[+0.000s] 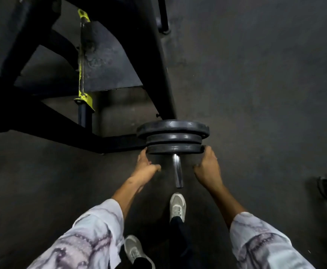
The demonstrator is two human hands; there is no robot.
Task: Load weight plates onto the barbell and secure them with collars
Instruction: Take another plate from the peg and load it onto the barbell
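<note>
Barbell sleeve (177,170): bare chrome end pointing toward the camera, between the 2 hands, above the floor (265,94)
Plates: 3 dark round plates side by side on the sleeve; the farthest large plate (173,127) is widest, the middle plate (174,138) and the nearest plate (175,149) are smaller
Left hand (146,164): fingers curled onto the left rim of the nearest plate, thumb spread toward the sleeve
Right hand (208,166): fingers wrapped over the right rim of the same plate, thumb pointing inward
Collars: cannot tell, none visible on the bare sleeve
Rack (154,61): black frame behind the plates, with a yellow bracket (85,98) to the left
Person: pale patterned sleeves, grey shoes (177,205) on the floor under the sleeve end
</note>
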